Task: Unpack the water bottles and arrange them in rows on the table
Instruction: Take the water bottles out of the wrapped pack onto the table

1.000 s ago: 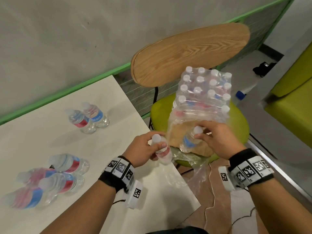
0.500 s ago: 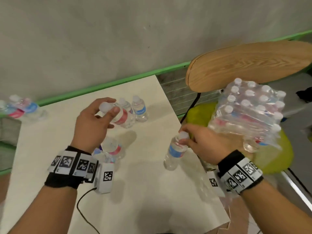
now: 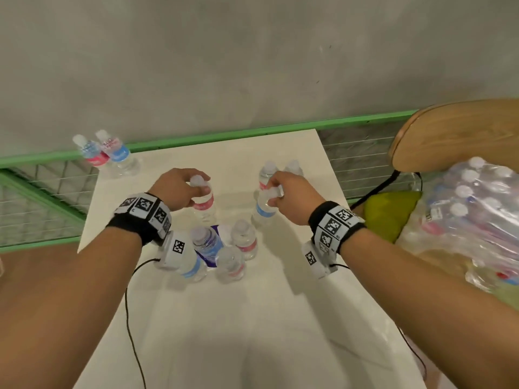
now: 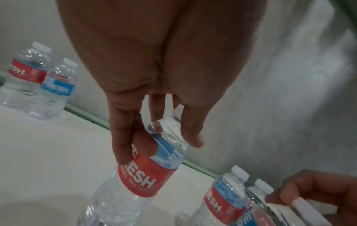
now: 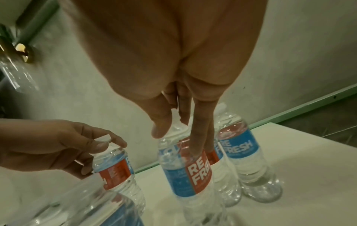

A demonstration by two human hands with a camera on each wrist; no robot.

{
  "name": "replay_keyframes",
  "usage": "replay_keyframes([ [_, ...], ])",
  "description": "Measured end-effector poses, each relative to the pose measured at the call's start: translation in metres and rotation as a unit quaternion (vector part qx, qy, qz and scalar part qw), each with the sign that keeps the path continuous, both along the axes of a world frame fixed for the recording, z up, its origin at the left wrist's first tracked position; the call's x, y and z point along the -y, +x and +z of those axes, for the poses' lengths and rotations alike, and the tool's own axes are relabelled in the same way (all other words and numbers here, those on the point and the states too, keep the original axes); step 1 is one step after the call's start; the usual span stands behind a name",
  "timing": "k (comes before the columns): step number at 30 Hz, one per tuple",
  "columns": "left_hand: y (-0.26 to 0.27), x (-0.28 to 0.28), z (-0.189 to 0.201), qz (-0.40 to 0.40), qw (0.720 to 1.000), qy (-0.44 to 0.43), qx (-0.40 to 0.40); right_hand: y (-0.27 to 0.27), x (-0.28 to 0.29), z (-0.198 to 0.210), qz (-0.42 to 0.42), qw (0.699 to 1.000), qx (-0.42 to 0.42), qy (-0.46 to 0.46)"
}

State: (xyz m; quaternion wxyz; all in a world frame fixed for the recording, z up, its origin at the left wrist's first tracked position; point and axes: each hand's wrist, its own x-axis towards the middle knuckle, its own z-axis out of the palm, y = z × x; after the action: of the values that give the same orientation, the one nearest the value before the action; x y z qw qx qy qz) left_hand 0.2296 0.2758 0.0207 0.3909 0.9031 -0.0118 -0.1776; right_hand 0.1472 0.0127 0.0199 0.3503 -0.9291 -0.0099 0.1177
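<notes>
Partway through. Left hand [image 3: 179,189] curled round the neck of a clear plastic water bottle with red label [image 3: 204,204], centre of frame; right hand [image 3: 292,196] pinching the cap of a clear blue-labelled bottle [image 3: 264,209], both over the white table [image 3: 252,332]. Nine or so others already standing in loose clusters, not tidy rows. At right edge, shrink-wrapped pack of bottles [image 3: 471,209] still mostly full.

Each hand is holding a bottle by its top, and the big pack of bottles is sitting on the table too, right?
Not quite. The pack sits on the green chair beside the table, as the head view shows. The left hand and right hand do each hold a bottle top.
</notes>
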Motion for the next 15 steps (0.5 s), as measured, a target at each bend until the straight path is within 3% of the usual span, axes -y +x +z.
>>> replay_keyframes([
  [6,0.019,-0.015,-0.025,-0.062,0.995,0.061,-0.044,0.043,-0.040,-0.009,0.069,0.989,-0.041,-0.125],
  [15,0.030,-0.006,-0.030,-0.069,0.995,0.055,-0.036,0.072,-0.071,-0.009,0.026,0.988,-0.007,-0.155],
])
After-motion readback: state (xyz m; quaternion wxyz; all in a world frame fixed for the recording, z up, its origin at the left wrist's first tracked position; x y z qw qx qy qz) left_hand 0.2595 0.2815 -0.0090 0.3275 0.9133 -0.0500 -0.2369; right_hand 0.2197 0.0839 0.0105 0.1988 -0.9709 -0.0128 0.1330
